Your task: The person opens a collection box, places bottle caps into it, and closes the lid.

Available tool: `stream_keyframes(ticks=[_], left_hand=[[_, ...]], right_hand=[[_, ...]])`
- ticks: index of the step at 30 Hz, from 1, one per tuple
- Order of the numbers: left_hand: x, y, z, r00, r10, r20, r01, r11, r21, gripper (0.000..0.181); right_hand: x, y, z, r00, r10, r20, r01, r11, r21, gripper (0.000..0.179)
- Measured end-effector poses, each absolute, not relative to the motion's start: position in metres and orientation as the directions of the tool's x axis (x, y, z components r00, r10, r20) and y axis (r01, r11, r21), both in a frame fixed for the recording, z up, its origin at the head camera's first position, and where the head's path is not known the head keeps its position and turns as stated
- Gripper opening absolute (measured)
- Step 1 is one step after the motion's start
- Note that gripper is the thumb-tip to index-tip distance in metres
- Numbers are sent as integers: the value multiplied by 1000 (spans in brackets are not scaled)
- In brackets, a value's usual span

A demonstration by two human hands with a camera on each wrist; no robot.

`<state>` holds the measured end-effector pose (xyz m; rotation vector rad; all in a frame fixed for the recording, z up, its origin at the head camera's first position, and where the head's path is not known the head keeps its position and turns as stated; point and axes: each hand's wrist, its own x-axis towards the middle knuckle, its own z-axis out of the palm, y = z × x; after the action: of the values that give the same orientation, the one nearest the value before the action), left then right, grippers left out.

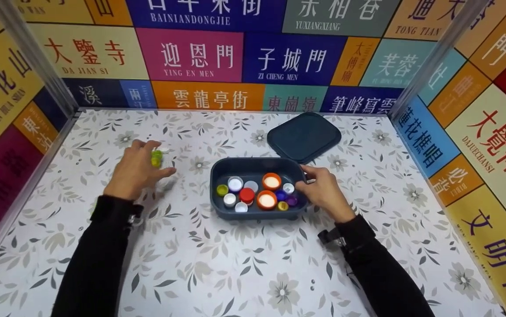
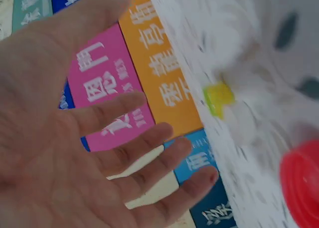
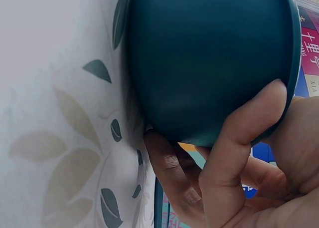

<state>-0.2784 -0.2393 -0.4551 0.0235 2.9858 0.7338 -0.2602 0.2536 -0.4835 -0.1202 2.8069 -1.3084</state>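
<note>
Box: dark blue, smooth, round-cornered, its end wall clamped by the fingers of the right hand; round caps, red, white, orange and purple, lie left of those fingers.
Lid: flat, just beyond them.
Left hand: fingers spread apart beside yellow-green pieces.
Table: flower-patterned, beneath both.
Walls: colourful lettered panels beyond the fingers.

Head view: bright, even, diffuse light; faint soft shadows on worktop; pale glare streaks on corner posts at its back corners. Left wrist: dimmer, hazy; red cap and nearby worktop blurred. Right wrist: dim; soft sheen on container, worktop partly washed out.
</note>
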Motion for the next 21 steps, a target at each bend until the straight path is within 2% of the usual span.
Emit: stream_keyframes(ticks=[5, 9, 14, 21], left_hand=[[-282, -258, -463, -993, 3, -119, -50, 897, 440, 92], [-285, -266, -467, -991, 19, -129, -38, 903, 427, 88], [-289, -270, -469, -991, 45, -127, -12, 909, 417, 78], [-289, -272, -469, -981, 31, -193, -58, 897, 438, 62]], right_hand=[[-259, 254, -485, -995, -95, -2, -59, 636, -770, 65], [-257, 255, -485, -996, -91, 2, -60, 633, -772, 64], [-258, 255, -484, -997, -77, 3, -51, 627, -778, 65], [-260, 254, -484, -996, -85, -4, -49, 612, -789, 65]])
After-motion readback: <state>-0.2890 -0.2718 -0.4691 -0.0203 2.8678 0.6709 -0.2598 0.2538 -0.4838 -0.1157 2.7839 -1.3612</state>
